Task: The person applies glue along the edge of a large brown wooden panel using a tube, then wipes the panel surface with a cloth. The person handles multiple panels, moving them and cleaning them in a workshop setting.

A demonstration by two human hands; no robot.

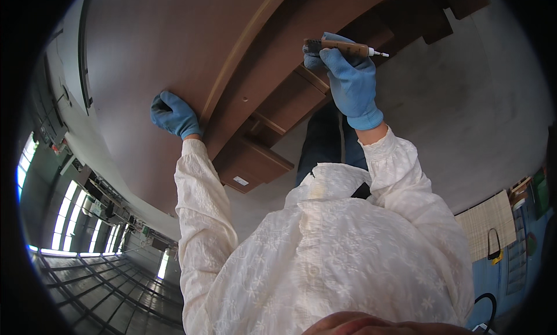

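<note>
Brown panel is filling the upper left. Left hand is sitting over it, fingers bending inward; cannot tell whether they are gripping anything. Right hand is holding the tube level, right of the panel's edge, fingers pinching its body against the thumb. Nozzle is pointing right, off the panel; my reading: using it there would be calling for a wrist turn first, then light, even squeezing, left hand steadying. Around: grey floor is stretching right; brown boards are crowding the legs, likely hampering any step closer; a beige mat is hanging well apart, lower right.
</note>
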